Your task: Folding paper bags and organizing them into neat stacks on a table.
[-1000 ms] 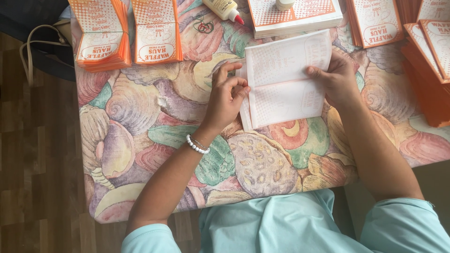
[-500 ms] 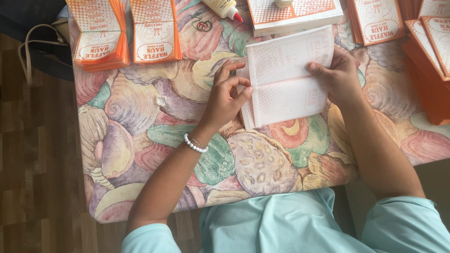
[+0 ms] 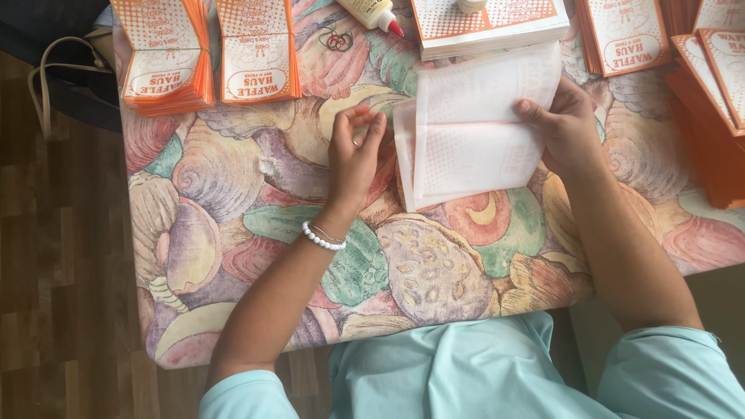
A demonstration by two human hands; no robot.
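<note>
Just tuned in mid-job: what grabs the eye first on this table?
The white folded sheet at centre, pinched at its right edge by the right hand, while the left hand hovers just left of it. Around it, orange printed stacks line the far edge of the floral tablecloth.

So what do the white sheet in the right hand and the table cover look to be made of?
White sheet: thin matte paper, probably; it is creased flat and an orange dot print shows faintly through it. The right hand pinches its edge.
Table cover: looks like soft printed fabric with a slight sheen, hanging over the table edge; coated cloth or vinyl is possible.
</note>
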